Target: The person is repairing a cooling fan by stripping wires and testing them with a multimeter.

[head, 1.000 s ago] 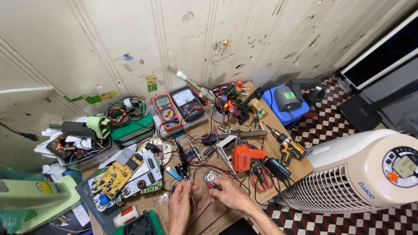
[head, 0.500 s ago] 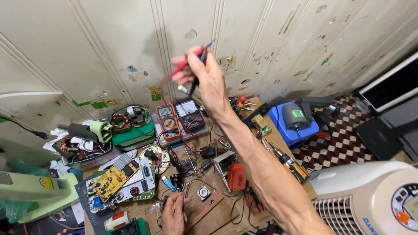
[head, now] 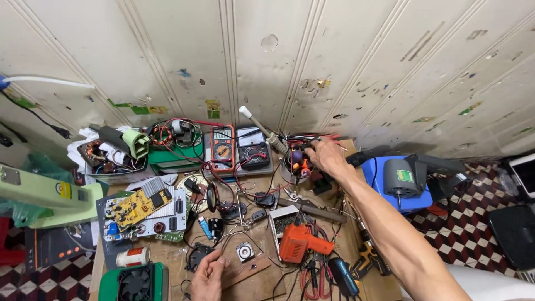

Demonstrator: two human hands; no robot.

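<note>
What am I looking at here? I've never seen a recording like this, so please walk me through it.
This is one picture from a camera worn on a person's head, looking down at a cluttered wooden workbench against a pale panelled wall. There is no machine at work, just the person's two bare hands.

The right hand is stretched to the far side of the bench, at a container of small tools among red and black wires. It is hard to tell what, if anything, it grips.

The left hand rests near the front edge, beside a small black fan and a small square metal part.

Around them lie an orange multimeter, a second meter with a dial, a yellow circuit board, an orange soldering gun and a blue-based motor.
</note>
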